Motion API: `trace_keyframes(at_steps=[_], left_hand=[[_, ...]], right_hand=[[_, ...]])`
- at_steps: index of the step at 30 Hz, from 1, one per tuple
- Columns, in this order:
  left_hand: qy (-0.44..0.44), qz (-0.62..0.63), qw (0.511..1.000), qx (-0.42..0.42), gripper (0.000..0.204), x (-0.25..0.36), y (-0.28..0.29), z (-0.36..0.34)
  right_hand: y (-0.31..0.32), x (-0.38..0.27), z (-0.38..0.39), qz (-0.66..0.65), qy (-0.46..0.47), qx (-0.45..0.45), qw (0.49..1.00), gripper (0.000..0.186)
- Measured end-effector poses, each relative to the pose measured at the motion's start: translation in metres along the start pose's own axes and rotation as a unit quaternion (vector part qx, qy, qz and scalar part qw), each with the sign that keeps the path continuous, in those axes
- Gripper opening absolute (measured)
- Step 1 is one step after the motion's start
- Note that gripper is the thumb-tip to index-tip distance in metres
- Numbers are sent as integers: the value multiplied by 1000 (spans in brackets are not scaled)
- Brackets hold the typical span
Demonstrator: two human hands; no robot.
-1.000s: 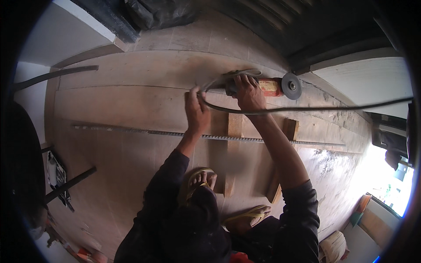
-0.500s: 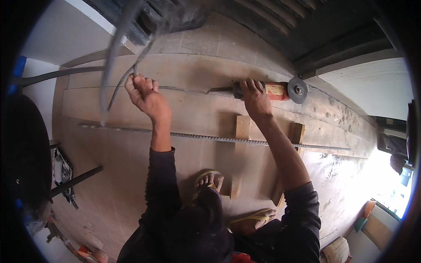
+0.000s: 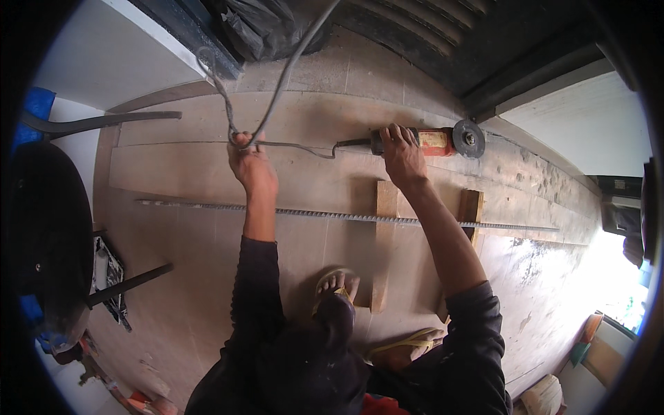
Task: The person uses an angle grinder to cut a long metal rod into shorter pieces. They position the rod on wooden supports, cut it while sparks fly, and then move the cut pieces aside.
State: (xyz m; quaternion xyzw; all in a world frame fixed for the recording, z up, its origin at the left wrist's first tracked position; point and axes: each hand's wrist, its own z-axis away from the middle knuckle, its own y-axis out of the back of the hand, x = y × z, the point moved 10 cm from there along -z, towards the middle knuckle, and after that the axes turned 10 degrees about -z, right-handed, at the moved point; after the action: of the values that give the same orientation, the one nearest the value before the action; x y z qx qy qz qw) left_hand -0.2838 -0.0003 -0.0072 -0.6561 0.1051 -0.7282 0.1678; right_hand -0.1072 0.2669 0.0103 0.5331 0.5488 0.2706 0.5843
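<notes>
While crumpled black plastic lies at the upper left of the dusty floor, a rebar crosses two wood blocks, and daylight shows far right. The left hand grasps the looped cord; beyond the rebar, the right hand clasps the rear of the grinder, whose disc points right.
</notes>
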Motion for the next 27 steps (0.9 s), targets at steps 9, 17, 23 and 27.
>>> trace_keyframes(at_steps=[9,17,23,27], left_hand=[[-25,-122,931,-343,21,15,-79,96],[-82,-264,829,-485,6,3,-127,171],[-204,-326,758,-527,10,-1,-145,209],[-210,-305,747,-553,12,-10,-145,220]], right_hand=[[55,-35,6,-339,-86,0,937,35],[89,-54,62,-629,-258,-104,726,55],[86,-46,97,-656,-405,-136,622,53],[94,-70,82,-283,98,-124,946,28]])
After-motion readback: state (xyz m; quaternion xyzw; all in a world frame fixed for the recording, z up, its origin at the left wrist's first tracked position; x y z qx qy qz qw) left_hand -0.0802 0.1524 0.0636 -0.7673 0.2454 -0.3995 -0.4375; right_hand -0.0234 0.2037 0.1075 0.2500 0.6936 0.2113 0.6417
